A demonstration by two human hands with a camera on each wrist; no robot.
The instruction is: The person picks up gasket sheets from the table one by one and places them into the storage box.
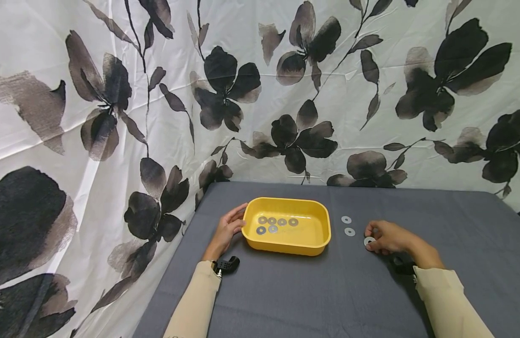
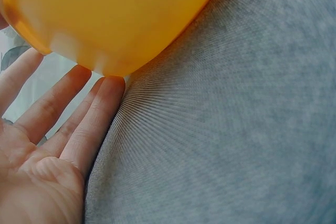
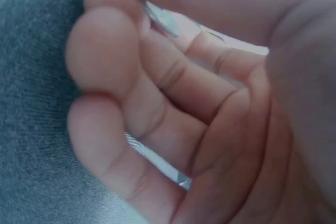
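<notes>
A yellow tray [image 1: 285, 248] sits on the grey cloth with several flat metal washers [image 1: 282, 222] lying on its floor. My left hand [image 1: 228, 230] holds the tray's left end, thumb at the rim and extended fingers [image 2: 92, 124] against the outer wall. To the right of the tray, my right hand [image 1: 388, 237] pinches a single washer [image 1: 368, 241] low over the cloth. In the right wrist view the curled fingers [image 3: 102, 51] hide most of this washer; only a thin edge shows. Two more washers, one behind [image 1: 346, 219] and one in front [image 1: 349, 232], lie between tray and right hand.
A grey cloth [image 1: 294, 295] covers the table. Behind it and along the left hangs a white curtain [image 1: 251, 164] with dark flowers, close to the table's edge. Each wrist wears a black strapped device [image 1: 228, 265].
</notes>
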